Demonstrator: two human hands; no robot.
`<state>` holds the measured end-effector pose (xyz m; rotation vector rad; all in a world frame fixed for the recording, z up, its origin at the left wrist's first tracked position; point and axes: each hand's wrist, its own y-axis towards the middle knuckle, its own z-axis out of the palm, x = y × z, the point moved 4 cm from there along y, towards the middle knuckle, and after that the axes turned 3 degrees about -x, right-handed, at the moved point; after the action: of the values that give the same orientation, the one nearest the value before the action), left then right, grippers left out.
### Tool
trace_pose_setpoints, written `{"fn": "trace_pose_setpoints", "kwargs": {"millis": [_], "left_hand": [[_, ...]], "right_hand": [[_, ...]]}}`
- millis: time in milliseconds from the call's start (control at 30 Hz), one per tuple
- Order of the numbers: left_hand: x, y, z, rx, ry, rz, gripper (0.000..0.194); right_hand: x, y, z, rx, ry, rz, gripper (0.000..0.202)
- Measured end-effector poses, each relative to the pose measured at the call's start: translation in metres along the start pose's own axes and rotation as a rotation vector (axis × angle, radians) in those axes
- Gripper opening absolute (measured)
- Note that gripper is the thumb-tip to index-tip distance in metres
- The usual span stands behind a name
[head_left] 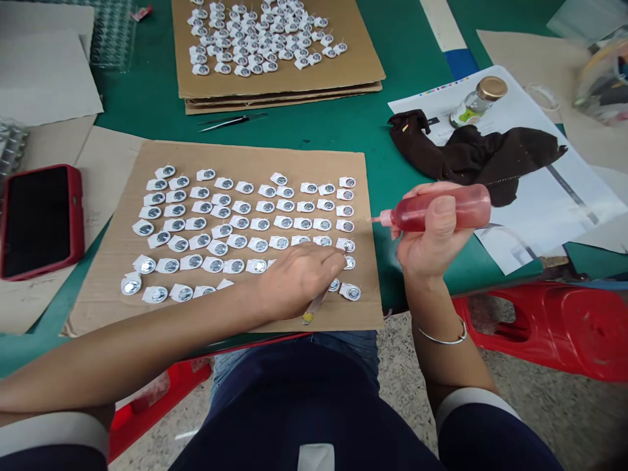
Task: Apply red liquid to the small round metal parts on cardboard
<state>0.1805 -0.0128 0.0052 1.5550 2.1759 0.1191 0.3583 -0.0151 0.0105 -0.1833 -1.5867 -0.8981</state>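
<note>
My right hand point(432, 229) is wrapped round a squeeze bottle point(441, 208) of red liquid. The bottle lies nearly level, its thin needle tip pointing left over the right edge of a cardboard sheet point(112, 261). Rows of small white tags with round silver pieces point(260, 224) lie on that sheet. My left hand point(304, 278) rests low on the cardboard, fingers pinched near the right-hand column. From under it sticks out a slim pale tool point(314, 307) with a yellow end; its other end is hidden by the fingers. Some tags are covered by this hand and forearm.
Behind lies a cardboard stack point(363, 65) bearing many more tags. Dark tweezers point(233, 122) lie between the two boards. A phone point(39, 222) in a red case is at left. On white paper at right are a dark cloth point(466, 150) and a glass jar point(478, 101). A red stool point(579, 327) stands below.
</note>
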Motion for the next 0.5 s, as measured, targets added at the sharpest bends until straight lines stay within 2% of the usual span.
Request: {"fn": "trace_pose_setpoints", "kwargs": {"millis": [133,233,300,400,500], "left_hand": [[-0.001,0.002,0.0,0.028,0.03,-0.002,0.013],[-0.004,0.004,-0.001,0.049,0.077,0.024,0.015],[-0.008,0.005,-0.001,0.023,0.132,0.068,0.018],[-0.015,0.005,-0.001,-0.042,0.235,0.159,0.018],[-0.02,0.004,0.002,-0.044,0.308,0.217,0.016]], "right_hand": [[0.005,-0.001,0.002,0.019,-0.003,-0.015,0.026],[0.001,-0.005,0.007,0.105,0.065,0.039,0.026],[-0.002,-0.009,0.011,0.169,0.085,0.061,0.023],[-0.004,-0.013,0.015,0.238,-0.013,0.039,0.022],[-0.005,-0.016,0.016,0.275,-0.123,0.026,0.021]]}}
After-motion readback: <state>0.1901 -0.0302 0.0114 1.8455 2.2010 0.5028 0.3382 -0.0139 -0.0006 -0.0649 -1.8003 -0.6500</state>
